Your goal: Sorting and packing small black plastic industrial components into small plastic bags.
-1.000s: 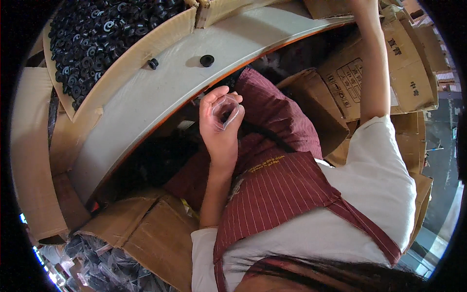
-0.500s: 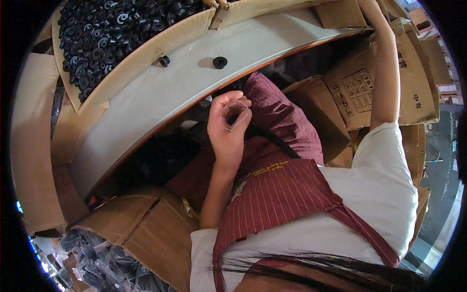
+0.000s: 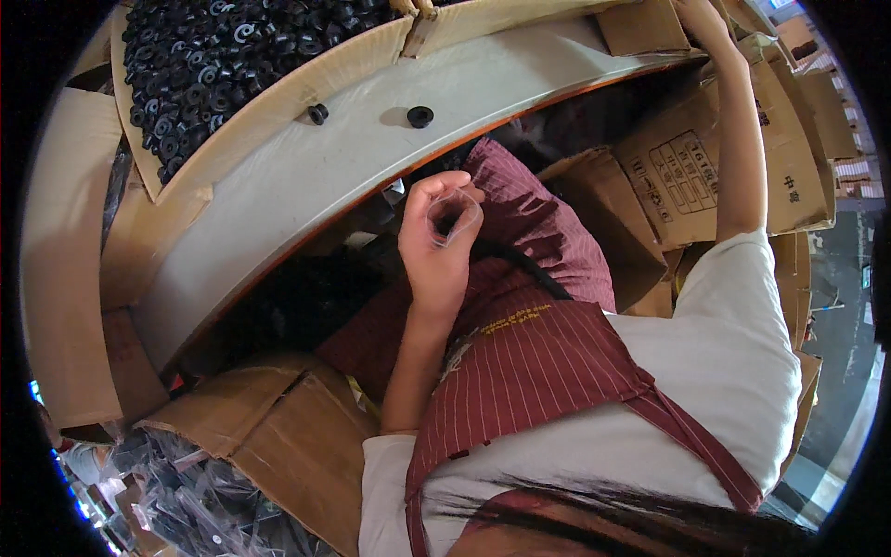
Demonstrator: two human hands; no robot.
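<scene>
In front of my apron, my left hand (image 3: 429, 251) is closed around a clear plastic tube (image 3: 457, 215), its open round end facing up. Farther off, at the top right, my right hand (image 3: 703, 26) reaches over the edge of a small cardboard box (image 3: 642, 28) at the table's end. Its fingertips are out of sight there. Two black flanged rings, one on its side (image 3: 317, 114) and one lying flatter (image 3: 419, 117), rest apart on the pale tabletop (image 3: 520, 70).
A large cardboard tray (image 3: 278, 100) heaped with black rings (image 3: 218, 70) occupies the far left of the table. Cardboard boxes (image 3: 682, 176) stand at the right. Near my left elbow, an opened carton (image 3: 306, 432) adjoins a pile of clear plastic pieces (image 3: 200, 492).
My right hand has shifted slightly left by the small box. My left hand keeps the tube almost in place. The whole view has moved a little.
</scene>
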